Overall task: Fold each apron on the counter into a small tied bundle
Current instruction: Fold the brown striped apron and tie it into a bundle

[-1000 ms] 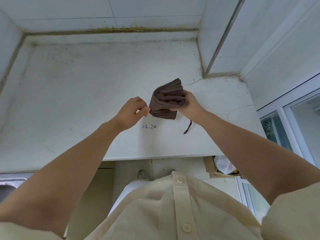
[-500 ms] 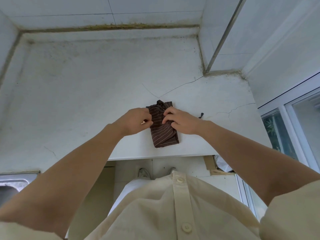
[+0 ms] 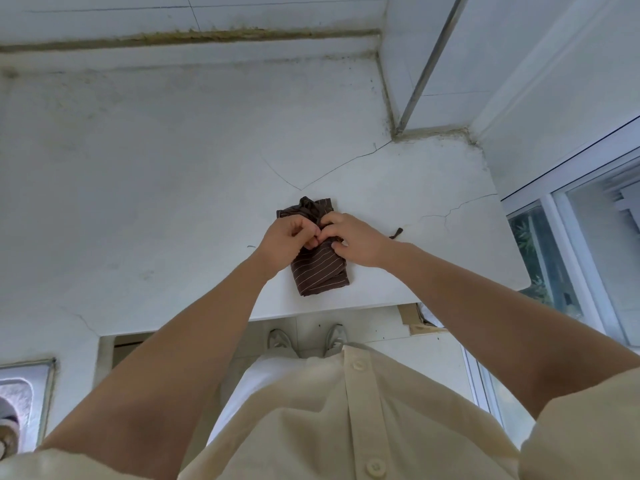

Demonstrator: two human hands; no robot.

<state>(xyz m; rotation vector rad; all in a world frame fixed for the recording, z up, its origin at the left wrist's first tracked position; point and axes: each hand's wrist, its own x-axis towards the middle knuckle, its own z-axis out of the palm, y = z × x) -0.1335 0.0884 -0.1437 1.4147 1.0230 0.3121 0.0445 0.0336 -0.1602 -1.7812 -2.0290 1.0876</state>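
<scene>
Brown striped cloth is what both sets of fingers (image 3: pixel 304 232) are bunched into. The left hand (image 3: pixel 287 242) and right hand (image 3: pixel 356 240) meet knuckle to knuckle over the middle of the apron (image 3: pixel 320 270), fingers curled in and pinching the fabric there. Can't tell if it's the strap or just a fold they've got, since the fingertips hide it.

The apron is folded down to a small wad lying on the counter (image 3: pixel 173 202), close to the front edge. The near half sticks out below the hands and the far end peeks out above them. A short bit of strap (image 3: pixel 397 233) pokes out on the counter just beside the right wrist.

The counter is white with thin cracks. Further out there's a sink (image 3: pixel 24 393) at far left, a window (image 3: pixel 571 254) on the right, and shoes (image 3: pixel 280 341) on the floor below the edge.
</scene>
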